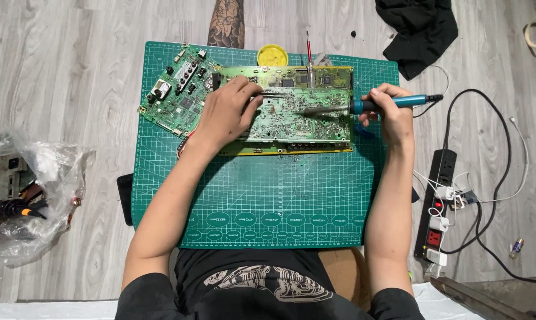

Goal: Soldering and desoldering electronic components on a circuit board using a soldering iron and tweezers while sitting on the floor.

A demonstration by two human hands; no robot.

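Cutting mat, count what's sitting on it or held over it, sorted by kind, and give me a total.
Circuit boards: 2, a large one and a smaller one
Soldering iron: 1, in the right hand, iron
Tweezers: 1, in the left hand, tweezers
Yellow round tin: 1
Red-handled tool: 1
Total: 6

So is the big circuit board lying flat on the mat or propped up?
Flat: the circuit board lies on the green cutting mat, with the left hand resting on it.

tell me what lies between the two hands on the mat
In the head view, the large circuit board spans the gap between the left hand and right hand, with the tweezers and soldering iron over it.
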